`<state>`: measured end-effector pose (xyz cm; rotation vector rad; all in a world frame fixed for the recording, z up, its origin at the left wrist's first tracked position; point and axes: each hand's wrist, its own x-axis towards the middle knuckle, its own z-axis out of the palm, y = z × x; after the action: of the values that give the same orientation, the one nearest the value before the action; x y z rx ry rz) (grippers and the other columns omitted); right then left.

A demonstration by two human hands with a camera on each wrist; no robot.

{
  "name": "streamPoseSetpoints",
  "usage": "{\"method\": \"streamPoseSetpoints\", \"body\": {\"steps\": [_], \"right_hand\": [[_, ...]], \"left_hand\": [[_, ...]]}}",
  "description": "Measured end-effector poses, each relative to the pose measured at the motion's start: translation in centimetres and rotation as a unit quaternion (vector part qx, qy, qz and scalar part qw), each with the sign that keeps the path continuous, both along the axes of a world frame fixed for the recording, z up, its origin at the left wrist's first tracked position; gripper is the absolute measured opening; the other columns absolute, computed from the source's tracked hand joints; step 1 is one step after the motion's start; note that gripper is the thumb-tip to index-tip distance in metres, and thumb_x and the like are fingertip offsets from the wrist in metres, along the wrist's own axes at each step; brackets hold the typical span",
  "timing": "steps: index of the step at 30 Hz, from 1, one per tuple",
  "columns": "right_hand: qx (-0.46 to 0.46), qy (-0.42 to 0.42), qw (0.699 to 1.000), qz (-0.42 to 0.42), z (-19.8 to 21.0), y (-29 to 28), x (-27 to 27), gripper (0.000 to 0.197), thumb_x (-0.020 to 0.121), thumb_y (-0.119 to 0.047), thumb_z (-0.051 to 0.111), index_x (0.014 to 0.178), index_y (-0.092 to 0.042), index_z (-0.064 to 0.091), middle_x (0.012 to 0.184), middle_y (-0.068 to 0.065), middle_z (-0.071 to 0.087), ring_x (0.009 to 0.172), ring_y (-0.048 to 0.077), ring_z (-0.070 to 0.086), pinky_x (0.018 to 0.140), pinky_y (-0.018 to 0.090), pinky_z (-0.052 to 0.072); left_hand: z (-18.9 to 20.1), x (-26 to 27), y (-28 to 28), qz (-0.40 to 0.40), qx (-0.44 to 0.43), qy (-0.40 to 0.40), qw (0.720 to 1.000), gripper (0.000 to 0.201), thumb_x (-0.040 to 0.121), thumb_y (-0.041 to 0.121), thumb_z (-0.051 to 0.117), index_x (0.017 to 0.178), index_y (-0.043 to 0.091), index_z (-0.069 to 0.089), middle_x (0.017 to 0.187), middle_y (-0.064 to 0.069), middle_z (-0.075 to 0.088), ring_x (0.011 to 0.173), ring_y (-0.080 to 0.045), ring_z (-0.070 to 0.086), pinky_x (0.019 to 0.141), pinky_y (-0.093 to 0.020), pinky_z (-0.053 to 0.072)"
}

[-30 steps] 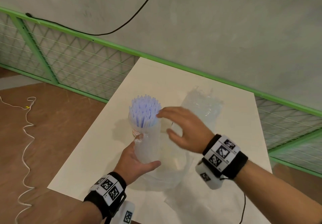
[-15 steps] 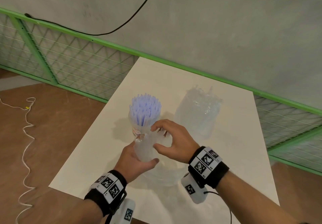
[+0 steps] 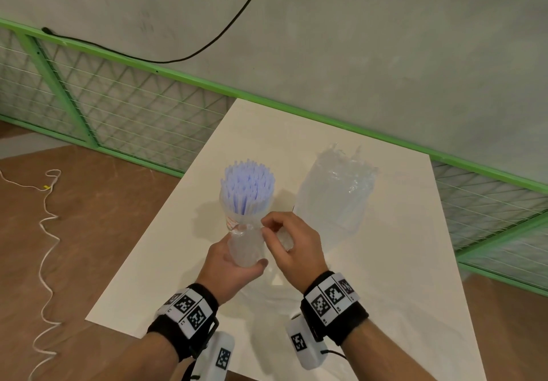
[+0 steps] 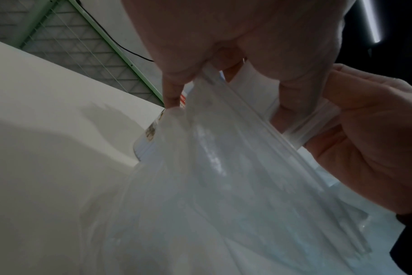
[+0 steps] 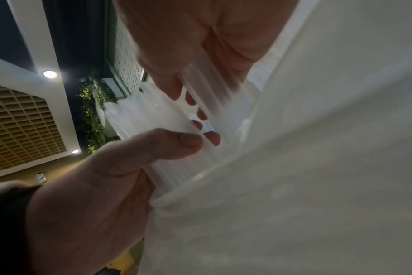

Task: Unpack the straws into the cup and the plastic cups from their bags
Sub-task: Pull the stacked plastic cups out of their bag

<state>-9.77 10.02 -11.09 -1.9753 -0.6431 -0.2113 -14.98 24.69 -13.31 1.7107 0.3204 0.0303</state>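
Observation:
A clear cup (image 3: 240,222) full of pale purple straws (image 3: 247,184) stands mid-table. Just in front of it my left hand (image 3: 229,265) grips a translucent stack of plastic cups (image 3: 244,245) upright, its thumb across the front. My right hand (image 3: 286,242) curls over the top of that stack and pinches it between thumb and fingers. In the right wrist view the ribbed stack (image 5: 151,115) sits between my right hand (image 5: 200,46) above and my left hand (image 5: 120,163) below. A loose clear bag (image 4: 223,176) hangs around the stack's lower part, under my left hand (image 4: 235,37).
A second clear bag (image 3: 335,193) stands upright to the right of the straw cup. The white table (image 3: 400,262) ends close to my wrists and drops off on the left to a wooden floor with a white cord (image 3: 44,232). A green mesh fence (image 3: 133,107) runs behind.
My right hand has come down and left from beside the straws and closed on the top of the cup stack. The left hand has kept its grip on the stack.

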Motion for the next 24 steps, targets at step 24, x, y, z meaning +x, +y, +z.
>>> {"method": "streamPoseSetpoints", "body": {"steps": [24], "right_hand": [[-0.040, -0.017, 0.999, -0.004, 0.9, -2.6, -2.4, 0.026, 0.089, -0.021, 0.071, 0.115, -0.020, 0.066, 0.108, -0.012, 0.065, 0.083, -0.003, 0.061, 0.085, 0.008, 0.042]], "left_hand": [[-1.4, 0.5, 0.2, 0.003, -0.026, -0.020, 0.999, 0.029, 0.070, 0.013, 0.084, 0.094, 0.020, 0.069, 0.090, 0.008, 0.074, 0.082, -0.008, 0.070, 0.071, -0.020, 0.052]]}}
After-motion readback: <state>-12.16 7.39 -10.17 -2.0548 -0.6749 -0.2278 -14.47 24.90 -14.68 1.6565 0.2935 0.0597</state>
